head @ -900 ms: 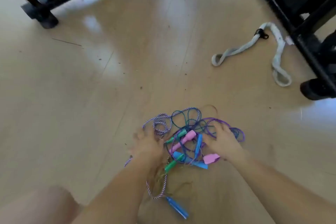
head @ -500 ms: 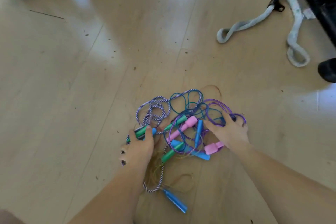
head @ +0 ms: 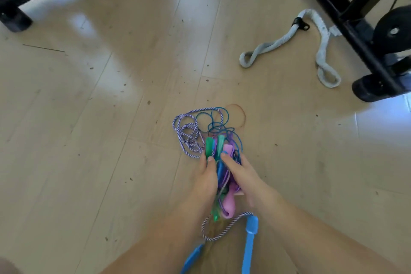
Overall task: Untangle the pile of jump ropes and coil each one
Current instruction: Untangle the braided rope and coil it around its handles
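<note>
Evidently we had just scooped the tangled pile of thin coloured jump ropes (head: 219, 131) together on the pale wooden floor (head: 89, 140); half a second earlier it lay spread out, with our hands apart on either side. Our left hand (head: 205, 178) gripped the green plastic handles (head: 209, 147), thumb on top. Our right hand (head: 243, 177) clasped the pink side, though blur hid how far its fingers wrapped. Nothing was untangled yet. A purple-and-white striped cord (head: 189, 135) trailed far-left, and a long blue plastic handle (head: 250, 240) hung near us. A thick grey rope (head: 278, 42) and a black equipment frame (head: 355, 33) lay far right, well apart and obstructing nothing.
</note>
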### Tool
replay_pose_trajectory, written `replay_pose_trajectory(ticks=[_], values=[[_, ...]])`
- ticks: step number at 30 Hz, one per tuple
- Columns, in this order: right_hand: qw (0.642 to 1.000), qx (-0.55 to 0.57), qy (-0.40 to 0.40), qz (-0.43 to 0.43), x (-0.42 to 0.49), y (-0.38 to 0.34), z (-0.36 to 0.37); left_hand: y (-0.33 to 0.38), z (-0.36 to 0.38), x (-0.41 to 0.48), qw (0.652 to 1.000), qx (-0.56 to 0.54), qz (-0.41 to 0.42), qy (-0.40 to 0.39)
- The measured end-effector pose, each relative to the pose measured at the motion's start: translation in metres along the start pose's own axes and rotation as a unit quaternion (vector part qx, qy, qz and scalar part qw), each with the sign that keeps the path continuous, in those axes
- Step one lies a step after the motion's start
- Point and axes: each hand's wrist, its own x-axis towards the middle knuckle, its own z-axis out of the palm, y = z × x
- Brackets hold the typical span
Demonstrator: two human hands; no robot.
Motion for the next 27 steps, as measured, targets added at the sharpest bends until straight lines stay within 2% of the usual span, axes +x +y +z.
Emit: replay_pose_trajectory(ticks=[4,7,12,17,21,27], values=[[0.998,-0.007,0.008,-0.056,-0.047,-0.060,-0.034,0.081,0.027,-0.061,0.996,-0.005,0.011,-0.083],[0.996,-0.017,0.001,-0.086,-0.118,-0.121,-0.053,0.155,0.044,-0.127,0.994,0.032,0.053,-0.092],[0.995,0.003,0.021,-0.094,-0.285,-0.218,-0.094,0.281,0.089,-0.276,0.985,0.078,0.092,-0.122],[0.991,0.008,0.065,-0.115,-0.472,-0.297,-0.160,0.379,0.159,-0.440,0.961,0.147,0.150,-0.180],[0.984,0.031,0.095,-0.146,-0.597,-0.334,-0.233,0.435,0.235,-0.551,0.934,0.182,0.196,-0.237],[0.971,0.028,0.115,-0.206,-0.716,-0.360,-0.377,0.468,0.374,-0.659,0.911,0.207,0.229,-0.275]])
